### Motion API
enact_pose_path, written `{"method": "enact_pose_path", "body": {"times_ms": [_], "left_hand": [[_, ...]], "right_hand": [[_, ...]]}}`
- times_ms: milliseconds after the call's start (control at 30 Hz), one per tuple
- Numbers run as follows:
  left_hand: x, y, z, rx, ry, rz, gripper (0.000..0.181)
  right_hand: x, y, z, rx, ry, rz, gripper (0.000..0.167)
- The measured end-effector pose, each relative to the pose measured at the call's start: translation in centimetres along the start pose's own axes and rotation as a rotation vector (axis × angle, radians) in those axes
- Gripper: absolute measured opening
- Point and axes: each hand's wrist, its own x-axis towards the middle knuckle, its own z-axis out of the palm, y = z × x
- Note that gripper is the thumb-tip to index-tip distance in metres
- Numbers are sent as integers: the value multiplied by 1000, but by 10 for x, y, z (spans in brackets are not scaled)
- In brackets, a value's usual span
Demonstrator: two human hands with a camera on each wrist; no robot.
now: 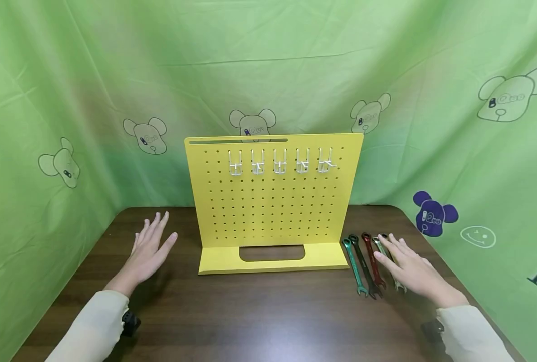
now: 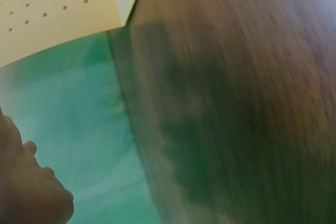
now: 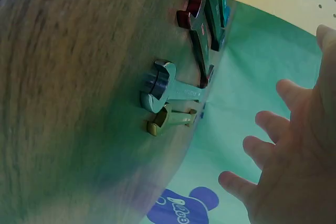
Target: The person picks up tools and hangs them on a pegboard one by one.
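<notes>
My left hand (image 1: 147, 251) is held over the table left of a yellow pegboard (image 1: 273, 213), fingers straight and nothing in its grasp. On the right, my right hand (image 1: 410, 269) hovers with spread fingers above a row of combination wrenches, apart from them in the right wrist view. From left to right lie a green wrench (image 1: 354, 266), a black wrench (image 1: 364, 266), a red wrench (image 1: 373, 260) and a silver wrench (image 3: 181, 92). A gold-toned wrench (image 3: 177, 118) lies beside the silver one, mostly hidden by my hand in the head view.
Several white wire hooks (image 1: 280, 163) line the upper part of the pegboard, which stands upright on its slotted base (image 1: 218, 261). Dark wooden table (image 1: 268, 311) lies under everything. Behind and beside it hangs a green curtain (image 1: 169, 65) with printed bear heads.
</notes>
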Motion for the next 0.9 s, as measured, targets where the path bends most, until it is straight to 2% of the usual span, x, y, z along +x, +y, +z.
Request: {"method": "enact_pose_path", "body": {"times_ms": [167,367,500,900], "left_hand": [[8,6,-1,-140,5,-8,68],[25,22,-8,-289,19,-36,67],[35,33,-11,-374,36,-12,67],[62,60,-21,-437,105,35,63]], "right_hand": [[0,-2,0,88,-17,-20,65],[3,-3,1,213,-8,-65,63],[3,-5,1,228,4,-69,61],[2,-8,3,236,25,-72,61]]}}
